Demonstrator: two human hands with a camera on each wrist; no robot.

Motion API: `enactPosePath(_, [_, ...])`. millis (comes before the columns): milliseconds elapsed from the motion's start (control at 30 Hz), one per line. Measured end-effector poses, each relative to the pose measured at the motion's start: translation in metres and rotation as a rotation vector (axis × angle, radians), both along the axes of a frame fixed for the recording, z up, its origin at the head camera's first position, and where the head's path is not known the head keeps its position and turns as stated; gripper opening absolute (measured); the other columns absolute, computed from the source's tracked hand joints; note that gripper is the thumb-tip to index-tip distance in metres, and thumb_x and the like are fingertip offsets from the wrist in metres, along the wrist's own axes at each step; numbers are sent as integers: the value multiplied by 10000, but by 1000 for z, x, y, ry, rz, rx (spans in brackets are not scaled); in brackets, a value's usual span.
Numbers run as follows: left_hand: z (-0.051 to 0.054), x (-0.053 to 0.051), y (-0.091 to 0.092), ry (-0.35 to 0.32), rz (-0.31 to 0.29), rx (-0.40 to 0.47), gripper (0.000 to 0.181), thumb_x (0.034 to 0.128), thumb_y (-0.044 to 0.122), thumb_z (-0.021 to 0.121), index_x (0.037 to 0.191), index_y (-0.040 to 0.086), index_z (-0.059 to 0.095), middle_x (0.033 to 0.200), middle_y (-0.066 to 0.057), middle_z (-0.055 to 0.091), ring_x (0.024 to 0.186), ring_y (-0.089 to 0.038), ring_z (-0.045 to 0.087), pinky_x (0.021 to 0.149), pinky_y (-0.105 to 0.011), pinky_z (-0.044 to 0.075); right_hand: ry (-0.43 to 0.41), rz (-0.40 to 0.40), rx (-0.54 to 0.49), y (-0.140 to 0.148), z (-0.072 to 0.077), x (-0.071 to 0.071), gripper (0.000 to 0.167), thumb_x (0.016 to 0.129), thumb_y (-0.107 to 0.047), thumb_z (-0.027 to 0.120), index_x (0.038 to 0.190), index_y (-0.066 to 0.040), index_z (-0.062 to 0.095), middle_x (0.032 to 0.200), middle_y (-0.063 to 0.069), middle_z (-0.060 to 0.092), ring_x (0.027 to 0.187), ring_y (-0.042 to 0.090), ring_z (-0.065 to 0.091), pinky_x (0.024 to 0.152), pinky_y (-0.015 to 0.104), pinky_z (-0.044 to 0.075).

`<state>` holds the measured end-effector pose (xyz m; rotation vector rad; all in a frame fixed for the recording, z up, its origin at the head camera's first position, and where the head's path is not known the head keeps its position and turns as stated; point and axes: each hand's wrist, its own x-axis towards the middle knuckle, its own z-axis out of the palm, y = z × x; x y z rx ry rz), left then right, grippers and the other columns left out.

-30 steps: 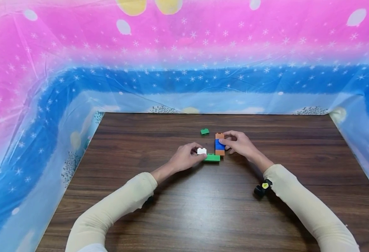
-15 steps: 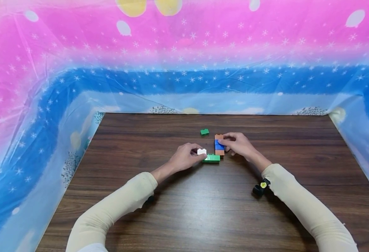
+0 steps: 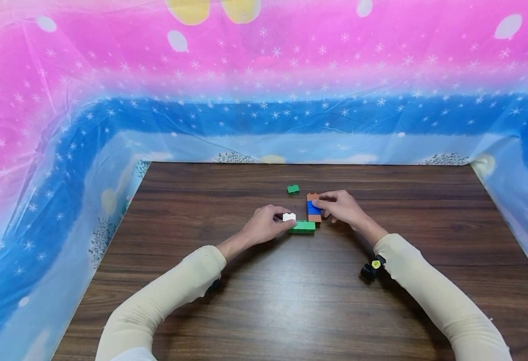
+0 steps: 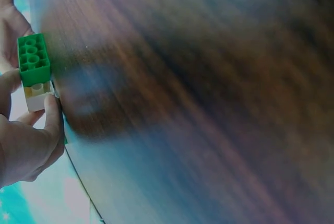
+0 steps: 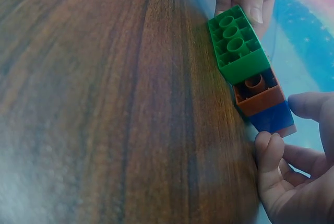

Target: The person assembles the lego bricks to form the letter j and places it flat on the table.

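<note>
Between thumb and fingers my left hand (image 3: 264, 224) pinches a white toy brick (image 3: 289, 217), which sits against the left end of a longer green brick (image 3: 303, 227). The left thumb also reaches that end. In the right wrist view the green brick (image 5: 237, 44) shows its hollow underside. My right hand (image 3: 345, 206) grips the side of a row of joined bricks, orange at both ends with blue bricks (image 3: 313, 210) in the middle. The row's near orange brick (image 5: 258, 91) lies against the right end of the green one; whether they are locked together I cannot tell.
A small green brick (image 3: 293, 189) lies alone on the brown wooden table (image 3: 264, 301), beyond the hands. A patterned pink and blue cloth (image 3: 264, 115) hangs around the table's back and sides. A black wrist camera (image 3: 372, 271) sits below the right sleeve.
The right hand and the orange and blue row have shifted slightly toward me and left, the row's far end coming a little lower. The left hand stays almost still with its bricks.
</note>
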<state>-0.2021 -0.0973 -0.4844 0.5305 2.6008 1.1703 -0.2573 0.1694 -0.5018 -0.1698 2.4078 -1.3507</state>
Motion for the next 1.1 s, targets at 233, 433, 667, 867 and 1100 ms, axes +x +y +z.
enactPosePath(233, [-2,-1,0,5,0,1,432,995,392,669,1314,102,697,1222,-59,685,1001,-148,687,831,-319,558,0,7,-2,0,1,2,651,980,-473,662,1457,-43,554,1190,194,684,863,234,680,678,365,565])
enactPosePath(433, [-1,-1,0,6,-7,6,445,1004,393,655,1334,96,681,1212,-65,674,1012,-159,681,835,-330,556,4,10,5,1,6,3,632,981,-480,655,1449,-66,564,1231,185,671,880,240,680,691,367,568])
enactPosePath(667, [2,2,-3,-8,0,-4,511,989,402,673,1379,73,640,1229,-79,655,1022,-160,664,851,-339,550,68,-1,2,9,16,3,523,988,-469,653,1368,-110,638,1130,135,696,901,254,666,754,368,560])
enactPosePath(867, [0,4,-4,-6,-14,-16,538,988,383,681,1406,51,605,1271,-100,644,1060,-179,655,880,-350,543,157,0,51,6,27,-9,513,982,-472,661,1347,-112,659,1107,129,702,911,292,658,771,431,549])
enactPosePath(1100, [-3,4,-4,6,-19,-18,536,991,381,676,1397,38,603,1265,-101,641,1054,-182,653,876,-349,542,297,81,126,-2,24,-29,538,953,-512,683,1337,-136,678,1244,77,690,1127,273,625,958,490,494])
